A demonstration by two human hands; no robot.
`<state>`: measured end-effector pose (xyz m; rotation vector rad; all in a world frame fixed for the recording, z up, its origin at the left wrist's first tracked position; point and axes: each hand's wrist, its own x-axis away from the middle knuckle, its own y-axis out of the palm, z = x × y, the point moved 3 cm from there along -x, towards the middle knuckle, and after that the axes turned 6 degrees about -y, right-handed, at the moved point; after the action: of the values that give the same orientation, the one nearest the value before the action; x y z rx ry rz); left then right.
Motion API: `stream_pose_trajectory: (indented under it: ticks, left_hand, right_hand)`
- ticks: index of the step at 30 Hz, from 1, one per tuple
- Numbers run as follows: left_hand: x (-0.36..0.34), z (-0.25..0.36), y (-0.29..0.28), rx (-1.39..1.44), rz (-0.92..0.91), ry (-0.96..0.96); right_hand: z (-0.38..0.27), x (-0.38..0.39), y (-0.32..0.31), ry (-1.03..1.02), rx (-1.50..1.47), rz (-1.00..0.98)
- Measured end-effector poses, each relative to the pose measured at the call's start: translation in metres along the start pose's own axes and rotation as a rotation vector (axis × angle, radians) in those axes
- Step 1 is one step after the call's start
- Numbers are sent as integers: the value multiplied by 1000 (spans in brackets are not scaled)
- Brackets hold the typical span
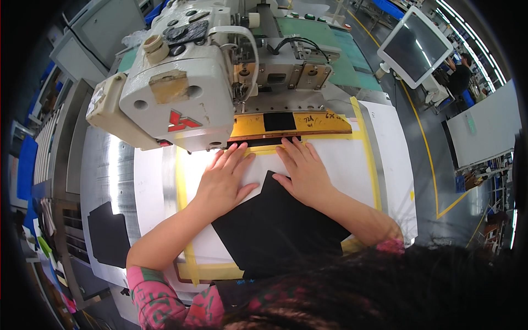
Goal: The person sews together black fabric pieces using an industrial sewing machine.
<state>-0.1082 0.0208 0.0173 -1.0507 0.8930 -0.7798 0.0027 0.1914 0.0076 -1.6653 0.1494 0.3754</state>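
My left hand (pixel 223 179) lies with fingers stretched out, its fingertips at the left part of a narrow black strip (pixel 269 143). At the right part of that strip rest the spread fingertips of my right hand (pixel 303 173). Just beyond runs an amber plate (pixel 322 124) with a dark square window, under the head of a large white industrial sewing machine (pixel 179 104). A big black fabric piece (pixel 280 231) with a pointed top lies below my hands, its tip near my right thumb. Neither hand grips anything.
Yellow tape (pixel 367 148) borders the white work sheet (pixel 346 165). A stack of black pieces (pixel 108 235) lies on the metal table at the left. A monitor (pixel 415 47) stands at the far right, with a seated person (pixel 459 74) beyond it.
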Motion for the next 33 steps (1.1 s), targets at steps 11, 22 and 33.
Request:
stream_pose_trajectory:
  ticks: [11,22,33]
  left_hand:
    - [2,1,3,11,30,-31]
    - [4,2,0,-72,57,-33]
    - [7,0,1,-59,77,-56]
  right_hand:
    - [4,3,-3,18,57,16]
    - [2,0,1,3,28,27]
    - [0,-1,1,-30,56,45]
